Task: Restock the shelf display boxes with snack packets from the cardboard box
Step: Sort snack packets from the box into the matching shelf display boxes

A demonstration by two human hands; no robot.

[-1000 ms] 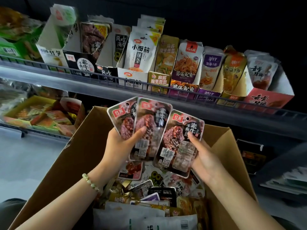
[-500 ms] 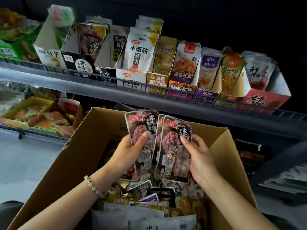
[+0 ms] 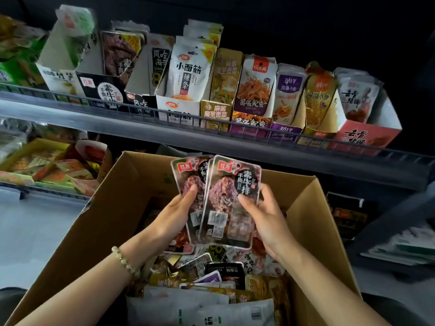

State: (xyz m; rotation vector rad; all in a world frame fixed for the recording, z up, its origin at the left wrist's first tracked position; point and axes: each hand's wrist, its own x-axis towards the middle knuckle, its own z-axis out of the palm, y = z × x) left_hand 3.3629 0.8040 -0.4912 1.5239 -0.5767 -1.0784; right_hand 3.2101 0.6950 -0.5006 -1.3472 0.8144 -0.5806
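Left hand [image 3: 174, 215] and right hand [image 3: 268, 222] pinch the snack packets [image 3: 231, 201] from either side, long axis upright, above the cardboard box [image 3: 101, 220]. The matching black display box [image 3: 101, 90] stands on the shelf [image 3: 94, 121], up and leftward (left hand nearer).

A shop was indicated: snack packets were ranged in display boxes [image 3: 179, 109] along a wire-fronted shelf [image 3: 146, 135]

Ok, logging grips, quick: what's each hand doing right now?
Left hand: holding the packets over the box.
Right hand: holding the same packets.
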